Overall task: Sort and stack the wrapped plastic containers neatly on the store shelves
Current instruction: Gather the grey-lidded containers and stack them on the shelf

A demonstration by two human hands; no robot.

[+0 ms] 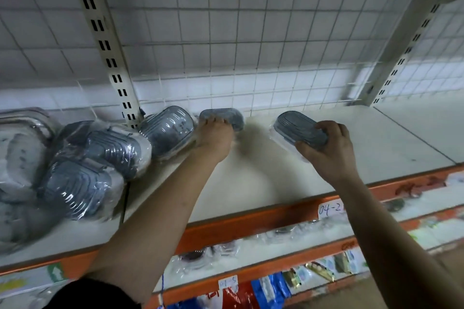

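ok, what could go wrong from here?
1. The left hand grips the back container right beside the leaning pile. Pulling it may topple the neighbours, perhaps off the shelf.
2. The right hand holds the tilted container by one end, and the slick wrap could let it slip.

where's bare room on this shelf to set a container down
Bare shelf between the left hand and right hand, and wider room from the right hand to the right upright. Crowded left of the left hand: piled wrapped containers.
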